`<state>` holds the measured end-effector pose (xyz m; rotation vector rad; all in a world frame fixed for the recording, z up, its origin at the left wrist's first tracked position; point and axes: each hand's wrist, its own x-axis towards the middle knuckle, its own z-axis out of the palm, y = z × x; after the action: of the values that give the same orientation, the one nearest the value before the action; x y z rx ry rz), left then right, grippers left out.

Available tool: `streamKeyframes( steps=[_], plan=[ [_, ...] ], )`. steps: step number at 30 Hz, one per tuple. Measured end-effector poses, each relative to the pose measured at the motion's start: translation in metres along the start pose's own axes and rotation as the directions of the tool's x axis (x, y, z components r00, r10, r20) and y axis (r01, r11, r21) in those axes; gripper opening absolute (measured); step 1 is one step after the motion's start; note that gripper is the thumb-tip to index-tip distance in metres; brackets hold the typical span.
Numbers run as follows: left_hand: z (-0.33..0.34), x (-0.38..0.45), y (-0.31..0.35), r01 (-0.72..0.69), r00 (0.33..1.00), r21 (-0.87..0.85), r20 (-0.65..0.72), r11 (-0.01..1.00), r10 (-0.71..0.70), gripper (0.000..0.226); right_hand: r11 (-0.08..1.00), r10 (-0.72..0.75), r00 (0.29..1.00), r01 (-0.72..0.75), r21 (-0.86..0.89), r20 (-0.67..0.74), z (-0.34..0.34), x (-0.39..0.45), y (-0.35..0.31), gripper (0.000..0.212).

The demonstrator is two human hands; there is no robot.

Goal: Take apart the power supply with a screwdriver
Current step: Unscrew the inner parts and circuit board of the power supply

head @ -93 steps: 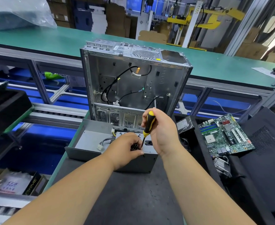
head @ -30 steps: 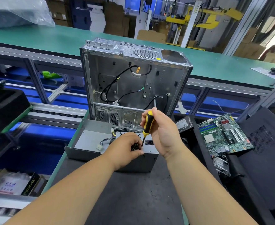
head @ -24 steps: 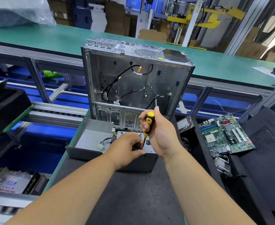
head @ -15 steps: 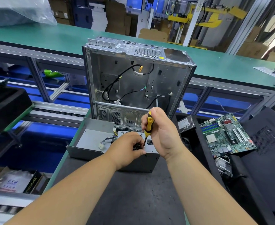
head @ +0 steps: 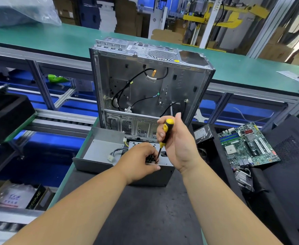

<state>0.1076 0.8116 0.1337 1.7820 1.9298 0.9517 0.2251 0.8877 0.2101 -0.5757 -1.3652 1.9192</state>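
Note:
The grey metal power supply lies on the dark mat in front of me. My left hand rests on its top and grips it by the fan grille, covering most of that face. My right hand is closed around a yellow-and-black screwdriver, held nearly upright. Its tip touches the top of the power supply beside my left fingers. A white connector on several wires trails from the unit to the left.
An empty silver PC case stands upright just behind the power supply. A grey metal cover panel lies to the left. A green motherboard and black case parts sit to the right. A roller conveyor runs left.
My right hand has shifted its grip slightly on the screwdriver handle while the tip stays at the same spot. My left hand keeps its hold on the power supply.

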Motion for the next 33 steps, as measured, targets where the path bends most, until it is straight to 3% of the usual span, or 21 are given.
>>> streamKeyframes(
  steps=[3, 8, 11, 15, 18, 23, 28, 33],
  plan=[
    [0.000, 0.000, 0.000, -0.011, 1.000, 0.002, 0.004, 1.000, 0.011, 0.031, 0.999, -0.049, 0.999, 0.049, -0.024, 0.002, -0.001, -0.002, 0.000, 0.024],
    [0.001, 0.000, 0.001, 0.004, 1.000, -0.024, -0.010, 1.000, -0.004, 0.020, 0.995, -0.048, 0.999, 0.048, -0.083, 0.004, -0.010, -0.005, -0.001, 0.026],
    [0.001, 0.001, 0.002, 0.049, 0.999, -0.062, -0.014, 0.997, -0.050, 0.018, 0.962, -0.078, 0.996, 0.064, -0.266, -0.041, -0.014, -0.007, -0.005, 0.032],
    [0.002, 0.003, 0.004, 0.079, 0.996, -0.081, -0.023, 0.994, -0.081, 0.022, 0.768, -0.205, 0.978, 0.134, -0.626, -0.042, -0.017, -0.015, -0.011, 0.035],
    [0.002, 0.004, 0.007, 0.093, 0.995, -0.114, -0.021, 0.989, -0.096, 0.028, 0.589, -0.299, 0.950, 0.259, -0.765, 0.092, -0.017, -0.019, -0.019, 0.030],
    [0.002, 0.004, 0.011, 0.095, 0.995, -0.069, -0.027, 0.993, -0.097, 0.027, 0.363, -0.299, 0.935, 0.297, -0.883, 0.192, -0.018, -0.021, -0.032, 0.017],
    [0.001, 0.002, 0.015, 0.109, 0.993, -0.052, -0.036, 0.993, -0.111, 0.024, 0.343, -0.243, 0.963, 0.201, -0.918, 0.120, -0.027, -0.025, -0.035, 0.020],
    [0.000, 0.003, 0.018, 0.125, 0.991, -0.017, -0.047, 0.992, -0.126, 0.025, 0.479, -0.231, 0.970, 0.184, -0.858, 0.079, -0.045, -0.029, -0.034, 0.012]
  ],
)
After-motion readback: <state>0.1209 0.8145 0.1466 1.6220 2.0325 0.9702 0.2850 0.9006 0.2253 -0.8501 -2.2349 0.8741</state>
